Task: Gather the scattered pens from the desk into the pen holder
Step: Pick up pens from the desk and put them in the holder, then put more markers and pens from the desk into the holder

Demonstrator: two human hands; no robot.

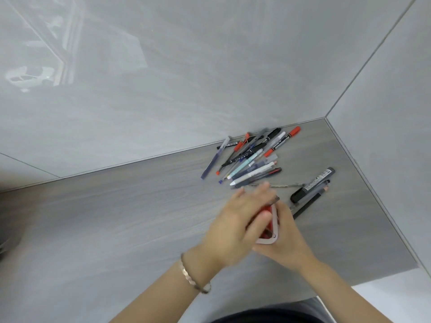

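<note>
A pile of several scattered pens (pixel 247 159) lies on the grey desk (pixel 116 217) near the back wall, among them red-capped markers, blue pens and white ones. Further right lie a fat black marker (pixel 313 184) and a slim black pen (pixel 307 206). The pen holder (pixel 275 221), with a pale rounded rim, sits in front of the pile with my right hand (pixel 288 241) wrapped around it from the right. My left hand (pixel 233 222), blurred by motion, is over the holder's mouth, thumb and fingers closed on a red pen (pixel 265 209) that reaches into it.
The desk fits into a corner, with a glossy grey wall (pixel 186 78) behind and another at the right. A thin pen (pixel 288 185) lies just beyond my fingertips. The desk's near edge runs at the lower right, with a pale floor below it.
</note>
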